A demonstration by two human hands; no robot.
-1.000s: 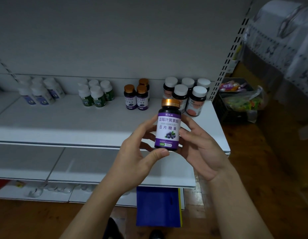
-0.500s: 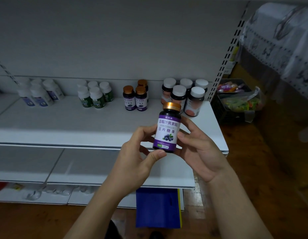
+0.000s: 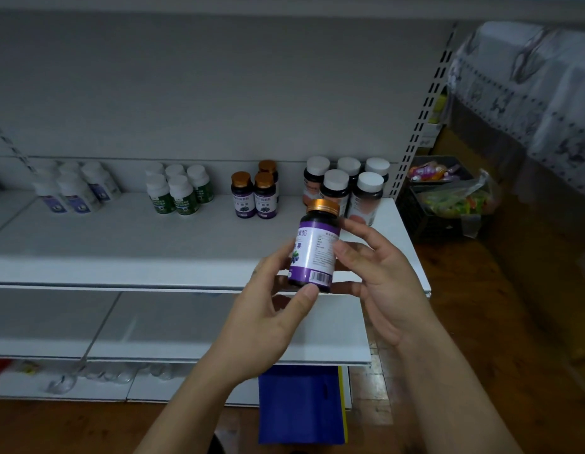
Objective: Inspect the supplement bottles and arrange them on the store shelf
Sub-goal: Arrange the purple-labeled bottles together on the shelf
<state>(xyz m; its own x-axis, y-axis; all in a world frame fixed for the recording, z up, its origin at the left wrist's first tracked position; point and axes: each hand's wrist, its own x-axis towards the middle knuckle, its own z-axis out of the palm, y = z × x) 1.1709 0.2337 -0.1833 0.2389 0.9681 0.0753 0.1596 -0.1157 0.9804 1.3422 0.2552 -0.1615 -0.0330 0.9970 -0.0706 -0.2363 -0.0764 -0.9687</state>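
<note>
A dark bottle with a gold cap and purple label is held upright between both hands, in front of the white shelf. My left hand grips its lower part, thumb under the barcode. My right hand touches its right side with the fingertips. The label's side panel with small print and barcode faces me. At the back of the shelf stand three matching gold-capped bottles, several white-capped dark bottles, several green-labelled white bottles and several blue-labelled white bottles.
A lower white shelf juts out beneath, with clear plastic items on the bottom level. A blue bag stands on the wooden floor below my hands. To the right a black crate holds colourful packets, next to a cloth-covered table.
The bottle has been turned in my hands, so the front label has swung left and the barcode side now faces me. My right fingers have shifted on its side.
</note>
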